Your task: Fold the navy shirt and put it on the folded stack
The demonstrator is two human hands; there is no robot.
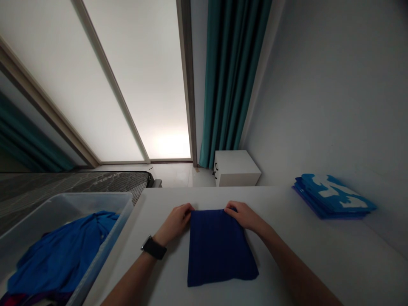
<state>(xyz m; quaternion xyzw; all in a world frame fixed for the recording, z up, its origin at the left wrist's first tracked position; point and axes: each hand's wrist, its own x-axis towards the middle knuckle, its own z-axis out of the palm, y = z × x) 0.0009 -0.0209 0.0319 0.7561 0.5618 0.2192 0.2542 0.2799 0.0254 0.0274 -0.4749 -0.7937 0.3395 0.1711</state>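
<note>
Bin (125,209) left, folded stack (334,196) right; left hand (177,221) and right hand (244,216) pinch navy cloth (218,250).

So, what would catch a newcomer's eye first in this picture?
The dark blue folded cloth in the middle of the white table, with the left hand and right hand gripping its far corners. Next, a clear bin of loose blue garments at the left, and a stack of folded blue-and-white cloths at the right.

A clear plastic bin (123,203) of crumpled blue garments (63,250) stands left of a white table (318,255); folded blue-and-white cloths (334,196) lie stacked right, near teal curtains (229,76).
</note>
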